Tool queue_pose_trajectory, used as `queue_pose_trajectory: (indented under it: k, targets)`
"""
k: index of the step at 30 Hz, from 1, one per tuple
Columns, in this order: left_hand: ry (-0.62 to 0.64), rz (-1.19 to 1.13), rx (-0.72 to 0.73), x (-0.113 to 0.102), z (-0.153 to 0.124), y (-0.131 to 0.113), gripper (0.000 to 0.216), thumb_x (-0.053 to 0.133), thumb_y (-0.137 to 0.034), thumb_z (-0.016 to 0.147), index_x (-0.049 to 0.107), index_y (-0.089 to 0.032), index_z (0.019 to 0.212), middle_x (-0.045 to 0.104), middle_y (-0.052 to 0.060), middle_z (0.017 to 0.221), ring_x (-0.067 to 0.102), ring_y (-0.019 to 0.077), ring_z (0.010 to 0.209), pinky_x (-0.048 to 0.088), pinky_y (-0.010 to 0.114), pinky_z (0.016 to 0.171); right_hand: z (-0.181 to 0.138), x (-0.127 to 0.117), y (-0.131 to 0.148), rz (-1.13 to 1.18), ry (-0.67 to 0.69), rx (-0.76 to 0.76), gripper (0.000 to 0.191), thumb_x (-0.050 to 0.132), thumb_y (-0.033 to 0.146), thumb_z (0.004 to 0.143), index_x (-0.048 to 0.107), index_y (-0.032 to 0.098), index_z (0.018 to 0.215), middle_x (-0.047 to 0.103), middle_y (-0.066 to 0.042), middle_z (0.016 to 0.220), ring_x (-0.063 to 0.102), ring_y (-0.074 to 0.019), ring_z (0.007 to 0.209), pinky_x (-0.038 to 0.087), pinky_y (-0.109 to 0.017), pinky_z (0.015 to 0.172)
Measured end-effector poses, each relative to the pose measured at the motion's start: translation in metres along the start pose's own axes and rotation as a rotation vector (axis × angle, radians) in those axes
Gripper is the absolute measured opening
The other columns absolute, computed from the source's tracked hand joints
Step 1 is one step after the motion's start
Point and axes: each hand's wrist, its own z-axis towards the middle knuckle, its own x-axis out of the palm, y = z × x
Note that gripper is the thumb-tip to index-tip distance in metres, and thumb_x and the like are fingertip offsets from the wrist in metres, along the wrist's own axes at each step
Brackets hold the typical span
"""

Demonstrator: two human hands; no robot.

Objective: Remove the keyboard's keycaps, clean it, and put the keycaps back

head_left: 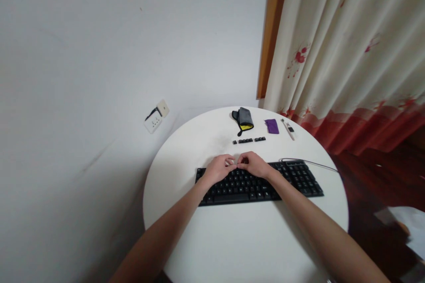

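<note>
A black keyboard (292,181) lies across a round white table (239,239). Both my hands hover over its back edge, fingertips meeting. My left hand (219,169) is curled with fingers pinched together. My right hand (255,164) is curled the same way, touching the left. Whatever they pinch is too small to make out. A row of loose black keycaps (249,140) lies on the table just beyond my hands.
At the table's far side sit a grey and yellow pouch (245,118), a purple cloth (272,126) and a thin white tool (288,129). The keyboard cable (312,162) runs off right. A wall socket (156,117) is at left, curtains (348,53) at right.
</note>
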Motion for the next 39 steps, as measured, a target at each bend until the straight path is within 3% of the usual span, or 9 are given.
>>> queue_pose_trajectory:
  k: [5, 8, 11, 18, 22, 25, 29, 36, 39]
  targets:
    - [0.006, -0.031, -0.022, -0.008, 0.032, 0.005, 0.037, 0.071, -0.034, 0.078, 0.067, -0.015, 0.109, 0.071, 0.009, 0.101, 0.067, 0.0186, 0.08, 0.053, 0.028, 0.074, -0.001, -0.01, 0.004, 0.132, -0.018, -0.025, 0.02, 0.062, 0.033, 0.081, 0.07, 0.016, 0.075, 0.07, -0.002, 0.072, 0.062, -0.0155, 0.069, 0.048, -0.026, 0.067]
    - [-0.132, 0.129, 0.016, -0.01, 0.064, 0.007, 0.043, 0.072, -0.034, 0.078, 0.065, -0.016, 0.116, 0.064, 0.013, 0.116, 0.064, 0.0215, 0.094, 0.05, 0.031, 0.085, 0.001, -0.024, -0.001, 0.228, -0.136, 0.067, 0.029, 0.055, 0.038, 0.085, 0.069, 0.014, 0.077, 0.07, -0.005, 0.073, 0.062, -0.0148, 0.065, 0.048, -0.025, 0.062]
    - [-0.133, 0.2, 0.031, -0.006, 0.091, 0.006, 0.047, 0.076, -0.031, 0.074, 0.064, -0.015, 0.117, 0.063, 0.012, 0.115, 0.061, 0.0244, 0.101, 0.046, 0.034, 0.093, 0.005, -0.037, -0.011, 0.224, -0.273, 0.154, 0.034, 0.048, 0.039, 0.088, 0.067, 0.013, 0.077, 0.07, -0.008, 0.074, 0.062, -0.0138, 0.061, 0.047, -0.023, 0.055]
    - [-0.096, 0.306, 0.099, 0.009, 0.114, -0.002, 0.02, 0.067, -0.023, 0.082, 0.072, -0.018, 0.1, 0.066, 0.01, 0.103, 0.061, 0.0237, 0.099, 0.044, 0.032, 0.092, 0.01, -0.042, -0.027, 0.17, -0.411, 0.192, 0.027, 0.05, 0.03, 0.084, 0.065, 0.014, 0.07, 0.069, -0.008, 0.069, 0.062, -0.0146, 0.059, 0.048, -0.025, 0.057]
    - [-0.089, 0.314, 0.123, 0.004, 0.11, -0.006, 0.015, 0.065, -0.019, 0.082, 0.074, -0.016, 0.093, 0.069, 0.01, 0.095, 0.062, 0.0236, 0.095, 0.045, 0.033, 0.09, 0.008, -0.041, -0.022, 0.102, -0.429, 0.123, 0.017, 0.055, 0.024, 0.079, 0.065, 0.015, 0.069, 0.068, -0.005, 0.069, 0.062, -0.0159, 0.064, 0.049, -0.027, 0.064]
    - [-0.076, 0.29, 0.146, -0.001, 0.097, -0.01, 0.014, 0.066, -0.021, 0.081, 0.075, -0.017, 0.091, 0.07, 0.008, 0.09, 0.063, 0.0219, 0.088, 0.047, 0.032, 0.086, 0.004, -0.04, -0.014, 0.076, -0.428, 0.063, 0.011, 0.059, 0.023, 0.077, 0.067, 0.016, 0.08, 0.069, -0.005, 0.082, 0.061, -0.0154, 0.069, 0.049, -0.029, 0.069]
    - [-0.042, 0.195, 0.217, -0.003, 0.067, -0.024, 0.018, 0.067, -0.028, 0.082, 0.074, -0.019, 0.096, 0.071, 0.004, 0.092, 0.063, 0.0173, 0.079, 0.049, 0.028, 0.078, 0.0, -0.041, 0.0, 0.088, -0.336, -0.094, 0.018, 0.066, 0.028, 0.078, 0.065, 0.017, 0.092, 0.067, -0.007, 0.099, 0.062, -0.0148, 0.074, 0.05, -0.028, 0.069]
    - [-0.039, -0.09, 0.224, -0.007, 0.028, -0.05, 0.019, 0.069, -0.027, 0.08, 0.074, -0.017, 0.096, 0.072, 0.006, 0.094, 0.065, 0.0183, 0.084, 0.05, 0.028, 0.079, -0.01, -0.058, 0.027, 0.088, -0.125, -0.222, 0.017, 0.068, 0.032, 0.079, 0.062, 0.017, 0.079, 0.064, -0.002, 0.075, 0.058, -0.0154, 0.069, 0.047, -0.027, 0.067]
    - [-0.016, -0.225, 0.18, -0.005, 0.022, -0.049, 0.021, 0.069, -0.026, 0.08, 0.073, -0.016, 0.098, 0.073, 0.007, 0.096, 0.066, 0.0193, 0.088, 0.052, 0.03, 0.083, -0.019, -0.058, 0.025, 0.11, -0.14, -0.19, 0.013, 0.067, 0.028, 0.079, 0.064, 0.016, 0.085, 0.064, -0.001, 0.076, 0.058, -0.0149, 0.069, 0.047, -0.027, 0.067]
